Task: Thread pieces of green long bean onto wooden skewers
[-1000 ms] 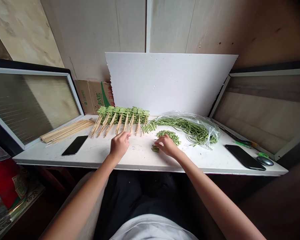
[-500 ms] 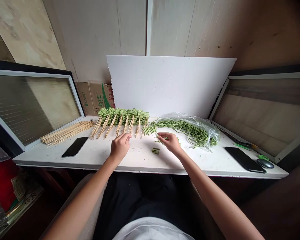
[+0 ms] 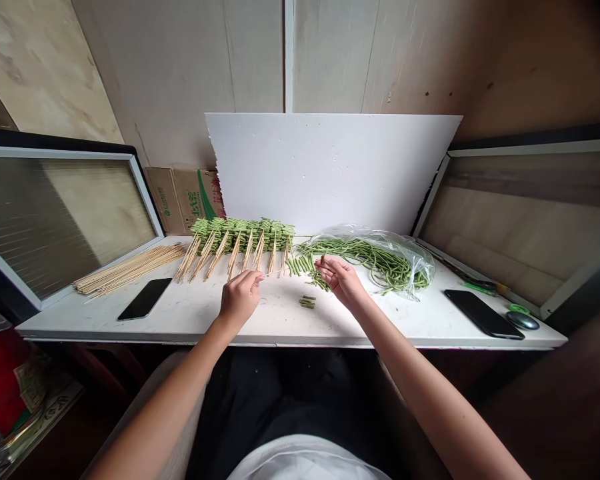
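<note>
My left hand is closed on the bare end of a thin bamboo skewer above the table. Several short cut pieces of long bean sit side by side along the skewer's far part. At its tip my right hand is closed, thumb and fingers pinching what looks like one more bean piece. Below and beside the right hand lie loose cut pieces, and a few others rest nearer the table's front edge.
Finished bean skewers are stacked at the back. Bare skewers and a phone lie left. At right are uncut long beans in a plastic bag, another phone and a mouse. A white board stands behind.
My right hand has turned, its fingers rising to the skewer's tip with a bean piece. My left hand keeps its hold on the skewer. The whole view has shifted slightly.
</note>
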The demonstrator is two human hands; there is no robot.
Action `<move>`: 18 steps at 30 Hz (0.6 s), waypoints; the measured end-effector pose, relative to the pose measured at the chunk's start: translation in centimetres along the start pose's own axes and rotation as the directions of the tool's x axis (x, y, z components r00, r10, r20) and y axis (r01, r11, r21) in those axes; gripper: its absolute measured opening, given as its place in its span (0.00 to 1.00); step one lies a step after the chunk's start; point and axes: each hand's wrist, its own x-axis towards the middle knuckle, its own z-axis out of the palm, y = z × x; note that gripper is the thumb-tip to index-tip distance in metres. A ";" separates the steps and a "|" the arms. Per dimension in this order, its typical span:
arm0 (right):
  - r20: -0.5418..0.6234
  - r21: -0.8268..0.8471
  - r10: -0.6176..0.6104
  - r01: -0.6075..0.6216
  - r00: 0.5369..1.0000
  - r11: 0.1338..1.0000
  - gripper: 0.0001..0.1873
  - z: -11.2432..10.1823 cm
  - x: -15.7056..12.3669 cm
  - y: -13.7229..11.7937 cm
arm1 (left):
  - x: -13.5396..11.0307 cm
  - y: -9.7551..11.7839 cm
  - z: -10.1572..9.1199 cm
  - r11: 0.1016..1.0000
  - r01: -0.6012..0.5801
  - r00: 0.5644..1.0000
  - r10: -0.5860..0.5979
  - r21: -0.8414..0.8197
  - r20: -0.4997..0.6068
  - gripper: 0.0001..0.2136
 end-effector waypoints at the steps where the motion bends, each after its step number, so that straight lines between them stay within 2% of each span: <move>1: 0.000 0.011 0.002 -0.002 1.000 1.000 0.18 0.0 0.0 0.0 | 0.0 0.1 0.0 1.000 -0.003 1.000 0.003 -0.004 -0.006 0.17; 5: 0.007 0.037 0.008 -0.008 1.000 0.999 0.16 -0.2 0.1 0.2 | 0.1 0.2 -0.1 1.000 -0.015 1.000 0.015 -0.015 -0.026 0.16; 11: 0.092 -0.019 0.028 -0.026 0.995 0.999 0.15 -0.5 0.1 0.1 | 0.1 0.1 0.0 1.000 -0.006 1.000 0.006 -0.004 -0.021 0.16; 18: 0.097 -0.009 0.031 -0.030 0.995 1.000 0.15 0.0 -0.1 -0.1 | 0.0 0.0 0.2 1.000 -0.010 1.000 0.010 0.000 -0.016 0.16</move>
